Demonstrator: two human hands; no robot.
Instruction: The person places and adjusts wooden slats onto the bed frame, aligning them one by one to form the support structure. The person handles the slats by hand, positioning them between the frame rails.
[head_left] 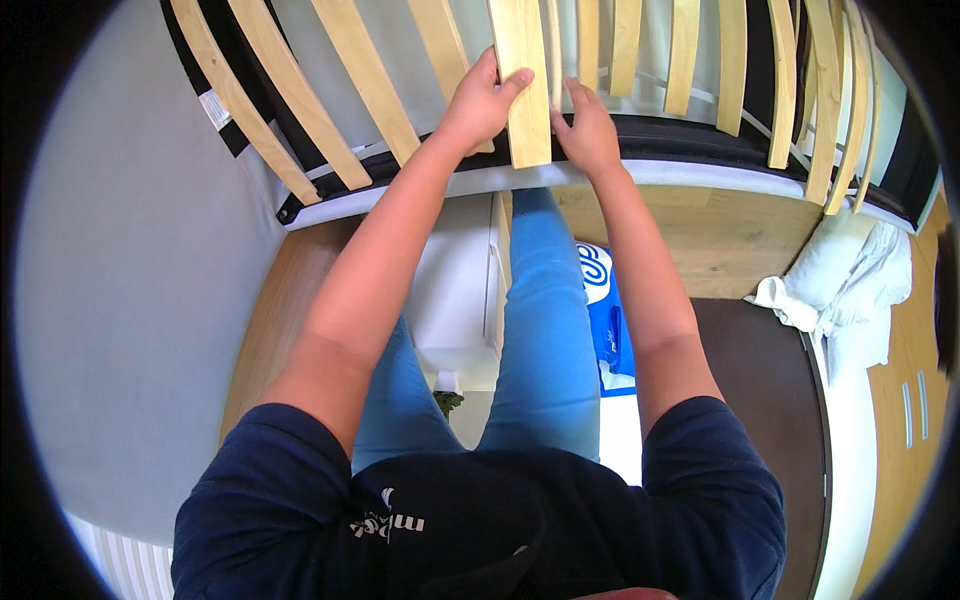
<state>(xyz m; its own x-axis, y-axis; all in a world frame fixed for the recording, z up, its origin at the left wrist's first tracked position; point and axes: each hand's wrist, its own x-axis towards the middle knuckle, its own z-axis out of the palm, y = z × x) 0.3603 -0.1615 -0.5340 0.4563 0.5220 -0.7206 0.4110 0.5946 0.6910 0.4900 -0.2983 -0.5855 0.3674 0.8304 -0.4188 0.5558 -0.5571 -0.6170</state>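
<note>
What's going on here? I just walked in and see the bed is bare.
A person stands at the edge of a bed frame and handles one wooden slat. The left hand grips the slat from its left side, fingers wrapped over its face. The right hand rests against its right edge. Other slats lie fanned across the frame, some askew. A white bundle of bedding lies on the floor to the right.
</note>
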